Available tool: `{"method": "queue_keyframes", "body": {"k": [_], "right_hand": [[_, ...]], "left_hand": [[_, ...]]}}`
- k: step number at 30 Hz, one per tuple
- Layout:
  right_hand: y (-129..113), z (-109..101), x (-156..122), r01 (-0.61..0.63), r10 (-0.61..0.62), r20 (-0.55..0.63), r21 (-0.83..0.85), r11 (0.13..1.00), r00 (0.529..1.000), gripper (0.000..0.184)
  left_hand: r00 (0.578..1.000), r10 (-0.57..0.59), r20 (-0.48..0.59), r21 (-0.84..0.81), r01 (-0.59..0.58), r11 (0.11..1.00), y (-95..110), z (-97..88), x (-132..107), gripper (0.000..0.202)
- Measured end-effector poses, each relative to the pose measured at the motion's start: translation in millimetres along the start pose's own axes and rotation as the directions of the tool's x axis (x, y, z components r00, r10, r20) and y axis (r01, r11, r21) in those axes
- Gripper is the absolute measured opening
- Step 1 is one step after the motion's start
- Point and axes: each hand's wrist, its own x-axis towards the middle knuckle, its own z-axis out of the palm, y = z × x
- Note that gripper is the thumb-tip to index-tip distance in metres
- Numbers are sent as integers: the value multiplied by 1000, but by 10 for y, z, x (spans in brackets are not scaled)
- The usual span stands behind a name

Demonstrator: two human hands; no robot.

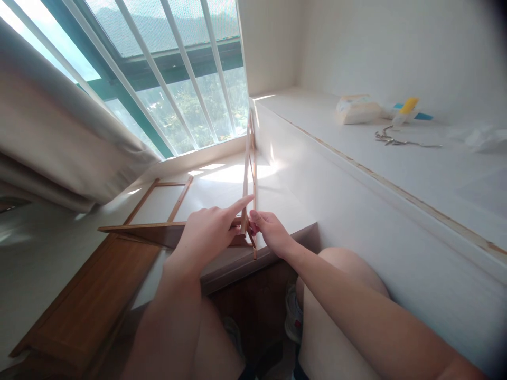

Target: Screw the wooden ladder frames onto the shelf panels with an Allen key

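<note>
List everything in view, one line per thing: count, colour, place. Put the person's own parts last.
wooden frame: 1, light wood, standing on edge on the sill against the white ledge, held at its lower end
flat wooden frame: 1, brown, lying on the sill left of the hands
wooden panel: 1, brown, lower left
curtain: 1, beige, left
window bars: several, white, top left
tissue pack: 1, white, on the upper ledge
yellow-capped bottle: 1, beside the pack
metal piece: 1, silver, on the ledge
left hand: 1, forefinger pointing along the frame
right hand: 1, pinching the frame's lower end
knee: 1, bare, lower right
</note>
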Motion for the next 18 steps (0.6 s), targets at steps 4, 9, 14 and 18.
{"method": "queue_keyframes", "body": {"k": [4,9,14,18], "right_hand": [[9,-19,1,-3,3,9,-58,998,1000,58],[-101,-59,-60,72,-83,-45,-208,975,996,52],[-267,-125,-188,205,-249,-48,-429,880,967,45],[-344,-206,-250,237,-290,-24,-518,822,957,44]], "left_hand": [[1000,15,11,-37,-14,999,-3,29,-2,64],[999,35,-11,-109,-36,993,-7,49,6,66],[999,11,-36,-97,-15,995,5,85,17,60],[997,4,-75,-55,-9,998,1,129,20,52]]}}
